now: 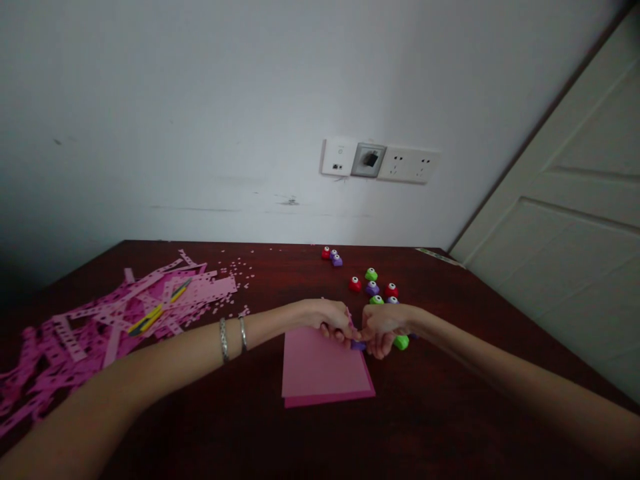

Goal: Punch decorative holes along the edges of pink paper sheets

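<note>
A small stack of pink paper sheets (325,370) lies on the dark wooden table in front of me. My left hand (336,320) is over its upper right part, fingers curled round a narrow pink paper strip (349,313) that shows only in part. My right hand (384,328) meets it just past the stack's right edge, its fingers closed on a small purple paper punch (359,345). Both thumbs come together over this punch, and the fingers hide most of it. A green paper punch (401,342) sits right beside my right hand.
Several red, green and purple paper punches (371,288) stand behind my hands, with a small group (334,256) near the wall. At left lie a heap of punched pink strips (107,320), a yellow utility knife (159,309) and scattered paper bits (240,270). Wall sockets (409,165) are behind.
</note>
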`<state>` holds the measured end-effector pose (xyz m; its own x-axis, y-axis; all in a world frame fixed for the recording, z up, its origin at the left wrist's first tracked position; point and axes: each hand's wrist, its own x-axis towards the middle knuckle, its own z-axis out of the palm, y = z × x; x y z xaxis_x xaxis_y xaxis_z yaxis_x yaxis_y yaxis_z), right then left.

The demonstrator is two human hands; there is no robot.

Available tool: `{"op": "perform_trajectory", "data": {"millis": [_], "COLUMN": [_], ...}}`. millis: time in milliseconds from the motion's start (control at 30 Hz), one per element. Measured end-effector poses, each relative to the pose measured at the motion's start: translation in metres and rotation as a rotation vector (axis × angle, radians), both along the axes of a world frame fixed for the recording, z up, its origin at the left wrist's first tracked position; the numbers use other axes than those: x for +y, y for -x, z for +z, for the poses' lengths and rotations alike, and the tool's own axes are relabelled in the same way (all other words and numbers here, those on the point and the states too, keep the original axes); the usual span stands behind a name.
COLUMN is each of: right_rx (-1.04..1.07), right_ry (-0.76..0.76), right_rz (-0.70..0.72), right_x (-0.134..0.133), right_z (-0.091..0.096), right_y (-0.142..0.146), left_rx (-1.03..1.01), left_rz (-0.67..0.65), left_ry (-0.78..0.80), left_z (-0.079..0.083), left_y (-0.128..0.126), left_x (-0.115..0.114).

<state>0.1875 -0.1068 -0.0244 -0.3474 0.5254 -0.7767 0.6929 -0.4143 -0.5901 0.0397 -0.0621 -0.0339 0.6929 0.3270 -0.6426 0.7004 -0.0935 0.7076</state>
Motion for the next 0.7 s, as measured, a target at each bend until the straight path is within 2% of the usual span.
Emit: {"op": "perform_trajectory", "data": {"millis": [267,467,700], "right_rx": [-0.053,-0.064,-0.033], "right_ry": [-0.070,-0.124,-0.225], "right_rz": [-0.048,-0.057,-0.106], "right_x": [-0.007,-0.014,-0.029], "right_z": [0.009,0.007,0.004], "right_y": [0.006,0.002,-0.002], "left_rx": [-0.026,-0.122,-0.213], "left_rz": [-0.066,-0.009,-0.028], "left_ry": [0.069,-0.040,-0.171], "left_z": [-0.006,-0.006,-0.004], "left_y": [-0.002,0.014,0.027], "left_x": [0.006,-0.007,-0.017]}}
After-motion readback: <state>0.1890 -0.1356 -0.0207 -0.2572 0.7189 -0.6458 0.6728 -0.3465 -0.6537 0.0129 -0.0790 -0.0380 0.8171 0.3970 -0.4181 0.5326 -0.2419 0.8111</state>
